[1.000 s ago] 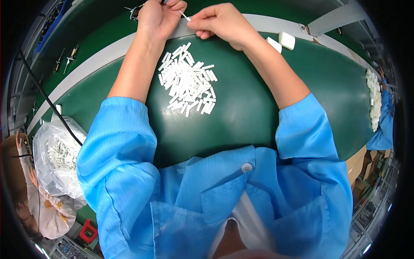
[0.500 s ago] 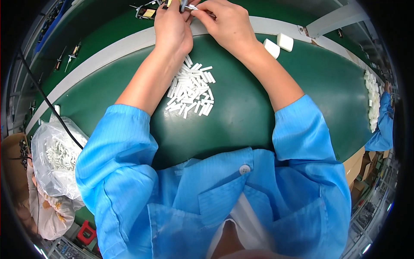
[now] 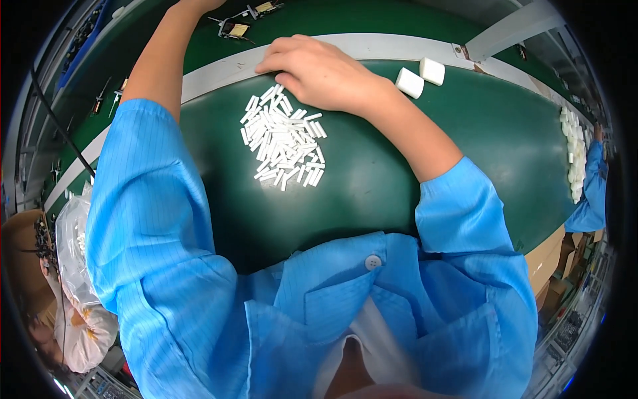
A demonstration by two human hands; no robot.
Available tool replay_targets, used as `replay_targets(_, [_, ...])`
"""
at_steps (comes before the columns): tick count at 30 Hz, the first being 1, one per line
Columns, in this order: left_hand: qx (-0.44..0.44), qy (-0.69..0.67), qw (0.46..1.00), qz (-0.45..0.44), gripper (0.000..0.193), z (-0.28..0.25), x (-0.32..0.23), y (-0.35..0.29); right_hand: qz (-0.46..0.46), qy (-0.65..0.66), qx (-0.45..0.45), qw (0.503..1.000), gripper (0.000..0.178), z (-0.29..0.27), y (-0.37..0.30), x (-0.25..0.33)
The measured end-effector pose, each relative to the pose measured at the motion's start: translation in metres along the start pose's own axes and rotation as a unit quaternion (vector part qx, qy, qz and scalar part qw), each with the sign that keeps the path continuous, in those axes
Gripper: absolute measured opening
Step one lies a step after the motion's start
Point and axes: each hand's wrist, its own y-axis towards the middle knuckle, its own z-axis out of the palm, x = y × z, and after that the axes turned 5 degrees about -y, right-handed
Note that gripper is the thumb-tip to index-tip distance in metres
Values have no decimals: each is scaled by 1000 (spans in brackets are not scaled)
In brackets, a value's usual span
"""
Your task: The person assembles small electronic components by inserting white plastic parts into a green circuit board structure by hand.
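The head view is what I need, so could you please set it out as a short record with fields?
Left hand: mostly cut off by the top edge; hold not visible
Right hand: fingers at the far edge of the pile; grip unclear
Pile: small white pieces on the green tabletop
White blocks: two, right of the right hand
Clear bag: partly hidden behind the left sleeve

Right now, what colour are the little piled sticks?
The little sticks are white; the head view shows them.
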Motion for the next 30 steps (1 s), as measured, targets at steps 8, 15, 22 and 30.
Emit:
replay_targets(8, [-175, 418, 890, -41, 27, 87, -55, 13, -68, -131, 56, 987, 36, 5, -5, 7])
replay_targets(15, [-67, 470, 872, -121, 19, 140, -101, 15, -46, -179, 84, 979, 14, -5, -10, 22])
replay_targets(22, [-241, 312, 915, -85, 22, 157, -99, 11, -72, -166, -18, 983, 4, -3, -14, 26])
replay_targets(30, [-42, 305, 878, -366, 33, 126, -121, 37, -43, -167, 10, 985, 2, -7, -8, 37])
